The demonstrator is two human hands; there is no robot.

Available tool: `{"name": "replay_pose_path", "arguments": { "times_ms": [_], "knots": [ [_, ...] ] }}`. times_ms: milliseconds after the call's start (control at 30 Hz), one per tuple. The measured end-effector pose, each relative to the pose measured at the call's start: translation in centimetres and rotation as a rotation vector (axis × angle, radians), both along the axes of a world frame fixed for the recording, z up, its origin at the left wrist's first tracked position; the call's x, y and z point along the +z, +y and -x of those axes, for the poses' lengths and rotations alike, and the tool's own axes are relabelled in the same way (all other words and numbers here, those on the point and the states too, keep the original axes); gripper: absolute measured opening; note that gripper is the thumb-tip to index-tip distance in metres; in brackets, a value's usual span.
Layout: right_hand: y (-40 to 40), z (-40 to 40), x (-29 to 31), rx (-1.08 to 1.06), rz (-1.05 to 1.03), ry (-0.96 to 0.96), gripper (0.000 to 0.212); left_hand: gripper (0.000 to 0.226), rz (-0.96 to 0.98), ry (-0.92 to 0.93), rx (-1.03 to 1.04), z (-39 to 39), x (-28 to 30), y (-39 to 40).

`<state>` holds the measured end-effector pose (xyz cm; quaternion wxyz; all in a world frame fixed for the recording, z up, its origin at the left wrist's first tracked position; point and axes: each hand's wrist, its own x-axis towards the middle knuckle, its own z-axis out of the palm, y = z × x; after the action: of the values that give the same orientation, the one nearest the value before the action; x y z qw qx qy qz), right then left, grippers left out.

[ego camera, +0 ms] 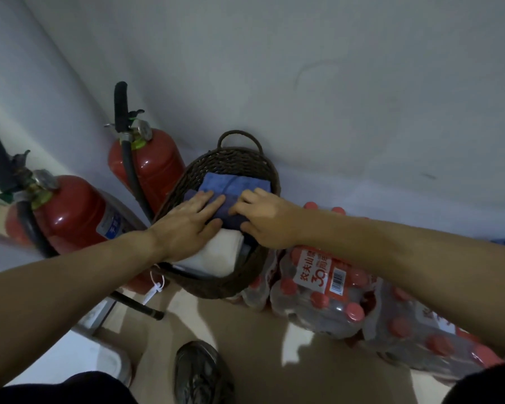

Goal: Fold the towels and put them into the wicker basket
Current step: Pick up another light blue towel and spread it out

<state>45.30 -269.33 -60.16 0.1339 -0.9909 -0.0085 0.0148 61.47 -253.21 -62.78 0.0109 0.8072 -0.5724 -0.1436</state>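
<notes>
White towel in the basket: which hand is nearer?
Left. The left hand rests partly on the white towel; the right hand is on the dark blue towel beside it.
</notes>
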Motion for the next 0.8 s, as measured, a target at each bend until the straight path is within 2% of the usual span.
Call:
{"name": "replay_pose_path", "arguments": {
  "times_ms": [100,167,233,333,433,467,533,633,700,800],
  "knots": [
    [-0.7,2.4,1.6,-0.054,-0.252,-0.114,0.027,0.065,-0.010,-0.024,0.025,0.1,1.2,-0.5],
    [-1.6,5.0,2.4,-0.119,-0.297,-0.213,0.026,0.066,0.070,-0.062,0.008,1.2,2.7,-1.4],
    [-2.8,7.9,3.2,-0.197,-0.276,-0.240,0.029,0.065,0.200,0.009,-0.008,3.1,4.7,-2.8],
    [-5.2,12.6,4.1,-0.373,-0.231,-0.266,0.037,0.048,0.413,0.206,0.034,6.8,8.3,-6.4],
    [-7.6,17.7,5.1,-0.523,-0.236,-0.299,0.039,0.015,0.489,0.355,0.012,12.0,11.4,-11.0],
    [-8.4,19.5,5.4,-0.573,-0.245,-0.298,0.037,0.007,0.480,0.408,-0.010,14.1,12.0,-12.5],
    [-10.2,23.2,5.7,-0.668,-0.251,-0.303,0.032,0.009,0.403,0.502,-0.072,18.6,12.4,-15.1],
    [-12.4,29.2,5.6,-0.783,-0.200,-0.214,0.023,0.009,0.183,0.588,-0.185,25.2,11.7,-18.2],
    [-13.7,33.2,5.1,-0.858,-0.122,-0.084,0.020,0.011,0.080,0.576,-0.249,29.3,10.8,-20.0],
    [-14.9,38.2,4.0,-0.960,-0.058,0.066,0.022,0.015,0.058,0.515,-0.306,34.9,8.4,-22.1]
  ]
}}
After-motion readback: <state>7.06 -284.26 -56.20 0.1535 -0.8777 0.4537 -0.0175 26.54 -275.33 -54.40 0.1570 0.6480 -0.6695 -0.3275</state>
